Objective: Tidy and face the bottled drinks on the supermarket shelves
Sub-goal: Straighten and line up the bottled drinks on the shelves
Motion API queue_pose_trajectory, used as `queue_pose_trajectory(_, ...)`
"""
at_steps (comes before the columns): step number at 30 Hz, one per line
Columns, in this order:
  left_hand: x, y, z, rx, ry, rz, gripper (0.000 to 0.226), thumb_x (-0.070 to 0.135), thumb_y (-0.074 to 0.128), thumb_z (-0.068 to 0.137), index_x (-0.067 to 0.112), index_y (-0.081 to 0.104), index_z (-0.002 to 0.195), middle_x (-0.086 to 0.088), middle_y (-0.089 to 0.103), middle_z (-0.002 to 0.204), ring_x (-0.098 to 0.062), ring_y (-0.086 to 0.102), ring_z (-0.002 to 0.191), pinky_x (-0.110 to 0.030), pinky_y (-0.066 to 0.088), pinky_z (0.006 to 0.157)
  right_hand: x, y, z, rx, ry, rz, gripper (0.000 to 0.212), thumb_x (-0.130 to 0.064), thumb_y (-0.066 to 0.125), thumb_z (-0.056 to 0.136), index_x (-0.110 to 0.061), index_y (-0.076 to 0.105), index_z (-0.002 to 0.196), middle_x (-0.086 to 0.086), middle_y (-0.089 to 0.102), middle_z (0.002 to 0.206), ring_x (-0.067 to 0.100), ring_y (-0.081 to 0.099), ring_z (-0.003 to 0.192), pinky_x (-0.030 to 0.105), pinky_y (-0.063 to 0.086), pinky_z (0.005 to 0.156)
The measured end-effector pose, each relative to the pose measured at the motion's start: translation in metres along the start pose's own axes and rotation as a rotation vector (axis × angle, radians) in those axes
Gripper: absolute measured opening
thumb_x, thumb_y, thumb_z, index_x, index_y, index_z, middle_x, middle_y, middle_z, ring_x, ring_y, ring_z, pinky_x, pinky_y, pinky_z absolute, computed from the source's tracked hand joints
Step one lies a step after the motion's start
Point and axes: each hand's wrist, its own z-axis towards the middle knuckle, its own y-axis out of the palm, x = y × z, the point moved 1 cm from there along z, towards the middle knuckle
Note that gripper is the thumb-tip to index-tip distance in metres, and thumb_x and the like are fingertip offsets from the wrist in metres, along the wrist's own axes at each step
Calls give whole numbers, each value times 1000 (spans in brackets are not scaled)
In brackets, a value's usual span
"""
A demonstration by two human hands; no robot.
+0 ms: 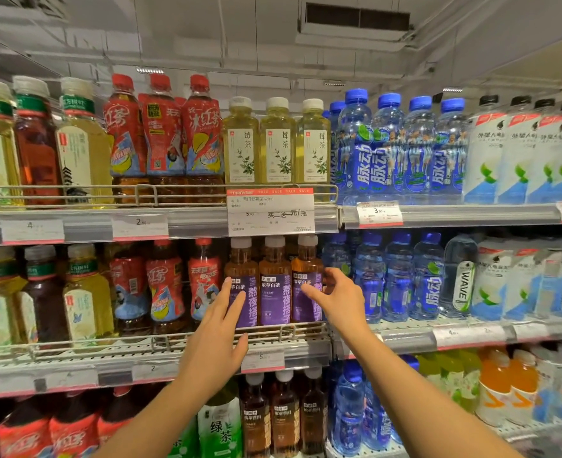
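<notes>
Three purple-label tea bottles (275, 282), "浓萃白茶", sat between the hands on the middle shelf (206, 350). Left hand (218, 328) released, straight fingers on the leftmost one. Right hand (337, 297) loosely curled round the rightmost; firm grasp unclear. Above them: SALE tag (270, 211), "5.00".
</notes>
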Motion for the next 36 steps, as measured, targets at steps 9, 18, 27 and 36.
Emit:
queue_pose_trajectory(9,-5,13,-2,49,15,-53,79,33,63,95,25,19,161,15,-23,166,-17,51,133,-14,43,58,2,-6,10,-59,0,-31,59,-53,82,80,-21,63,126,-18,65,96,-2,62,88,25,52,78)
queue_pose_trajectory(18,-8,18,-3,76,-86,-223,80,31,62,97,31,15,161,17,-16,167,-4,47,128,-7,37,64,8,-13,20,-179,-9,31,79,-68,79,69,-18,66,129,-10,75,110,5,70,98,40,60,92)
queue_pose_trajectory(27,6,20,-2,80,-222,-402,81,27,69,92,35,24,159,18,1,168,-22,62,117,-4,41,68,9,-16,21,-221,8,93,75,-66,82,67,-20,68,125,-11,77,106,3,72,97,40,60,93)
queue_pose_trajectory(36,23,13,2,62,-260,-389,80,38,67,93,34,23,160,17,-9,168,-12,21,151,-34,45,109,14,-15,18,-205,11,136,87,-74,78,63,-19,67,130,-9,76,114,6,71,104,43,60,94)
